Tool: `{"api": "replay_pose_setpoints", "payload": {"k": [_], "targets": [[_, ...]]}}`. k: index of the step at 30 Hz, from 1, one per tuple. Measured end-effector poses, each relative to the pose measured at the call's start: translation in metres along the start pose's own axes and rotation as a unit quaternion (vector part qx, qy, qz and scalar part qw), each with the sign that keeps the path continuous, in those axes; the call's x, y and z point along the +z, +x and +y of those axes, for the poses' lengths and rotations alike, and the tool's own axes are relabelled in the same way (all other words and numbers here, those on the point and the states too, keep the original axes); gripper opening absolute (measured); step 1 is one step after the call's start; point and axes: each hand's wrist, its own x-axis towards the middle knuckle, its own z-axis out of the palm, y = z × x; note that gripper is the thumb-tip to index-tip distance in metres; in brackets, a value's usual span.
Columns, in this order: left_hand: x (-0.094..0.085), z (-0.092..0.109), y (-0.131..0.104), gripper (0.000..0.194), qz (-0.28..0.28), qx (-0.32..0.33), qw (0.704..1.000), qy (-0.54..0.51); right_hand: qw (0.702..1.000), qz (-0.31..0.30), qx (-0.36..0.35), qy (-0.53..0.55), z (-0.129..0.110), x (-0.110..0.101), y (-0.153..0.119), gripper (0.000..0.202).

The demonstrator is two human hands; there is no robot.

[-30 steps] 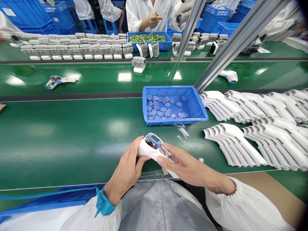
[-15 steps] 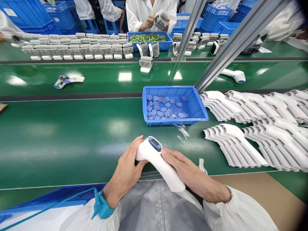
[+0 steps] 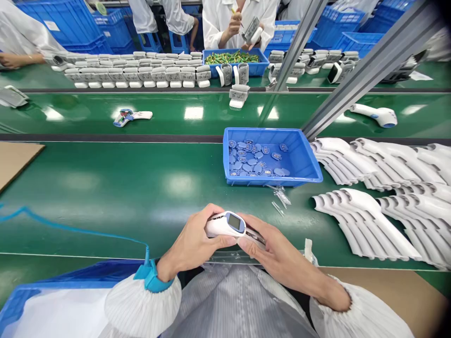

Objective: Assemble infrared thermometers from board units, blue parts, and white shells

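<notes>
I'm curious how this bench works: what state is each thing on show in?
Held device, casing partly open
Display, looks blank
Near blue bin, open, partly filled
White shells, nested in rows
Far-left device, insides exposed
Teal wristband, worn, cord attached
Far blue bin, open, well filled

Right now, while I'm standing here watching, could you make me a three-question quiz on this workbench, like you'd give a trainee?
1. True or false: the left hand and the right hand both hold the white device.
2. What lies in the blue tray just beyond the hands?
A) coiled cables
B) small blue parts
C) wooden blocks
3. Fill in the blank: the teal band is worn on the ____ wrist.

Key: 1 true; 2 B; 3 left.
</notes>
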Motion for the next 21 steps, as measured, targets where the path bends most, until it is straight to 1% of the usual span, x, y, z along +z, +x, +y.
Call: {"api": "replay_pose_setpoints", "payload": {"k": [1,3,5,8,10,12,16,18,19,21], "targets": [[0.001,0.0,0.0,0.039,0.013,0.011,1.0,-0.003,1.0,-0.002,-0.005,0.025,-0.002,0.002,0.003,0.046],[0.004,-0.004,-0.002,0.047,0.055,0.046,0.997,0.014,0.997,-0.011,-0.003,0.082,-0.005,0.006,0.007,0.049],[0.008,-0.012,-0.005,0.056,0.084,0.091,0.99,0.069,0.99,-0.004,0.031,0.137,-0.008,0.01,0.01,0.051],[0.011,-0.026,-0.01,0.052,0.097,0.156,0.97,0.16,0.976,0.027,0.094,0.192,-0.009,0.015,0.011,0.058],[0.013,-0.034,-0.013,0.05,0.116,0.187,0.958,0.186,0.974,0.03,0.099,0.203,-0.008,0.017,0.01,0.06],[0.016,-0.038,-0.014,0.05,0.14,0.207,0.948,0.196,0.975,0.034,0.086,0.202,-0.007,0.02,0.01,0.059],[0.018,-0.039,-0.016,0.05,0.164,0.217,0.941,0.201,0.981,0.046,0.057,0.181,-0.005,0.021,0.01,0.053],[0.016,-0.038,-0.015,0.05,0.159,0.213,0.944,0.195,0.989,0.044,0.039,0.138,-0.005,0.018,0.01,0.048],[0.014,-0.037,-0.015,0.05,0.147,0.202,0.95,0.19,0.993,0.037,0.03,0.108,-0.005,0.015,0.009,0.046],[0.01,-0.034,-0.013,0.048,0.095,0.162,0.967,0.171,0.999,0.011,0.005,0.051,-0.005,0.01,0.009,0.042]]}}
